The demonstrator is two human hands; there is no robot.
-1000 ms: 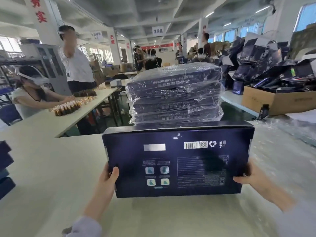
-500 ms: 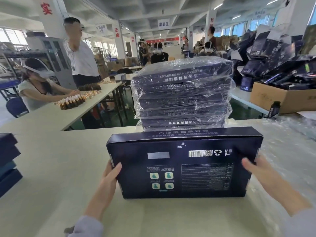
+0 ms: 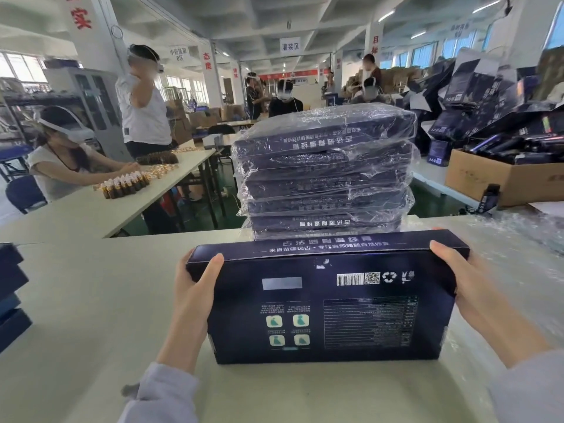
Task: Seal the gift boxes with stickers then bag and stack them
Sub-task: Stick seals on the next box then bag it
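– Since the box (image 3: 329,303) is what matters, where does it sit?
– On the counter (image 3: 91,300), right in front of the person. It's dark blue, stood on one long edge, with the printed back and its barcode facing the camera.
– And the hands?
– One at each upper corner. The left hand (image 3: 192,288) has its thumb on the near face and the fingers wrapped round the end, so that grip is holding the box. The right hand (image 3: 470,288) does the same at the other corner, thumb lying along the top edge.
– What's behind it?
– A stack of bagged boxes (image 3: 323,172), just beyond the held one, each in clear plastic. I can't tell whether the two touch.
– Anything further out?
– A few more dark boxes (image 3: 9,288) piled at the counter's left edge, clear wrap (image 3: 518,239) spread over its right side. Past that, a cardboard carton (image 3: 488,178) full of dark packs on the right, and small brown bottles (image 3: 125,186) on the next counter where a seated person (image 3: 61,160) works
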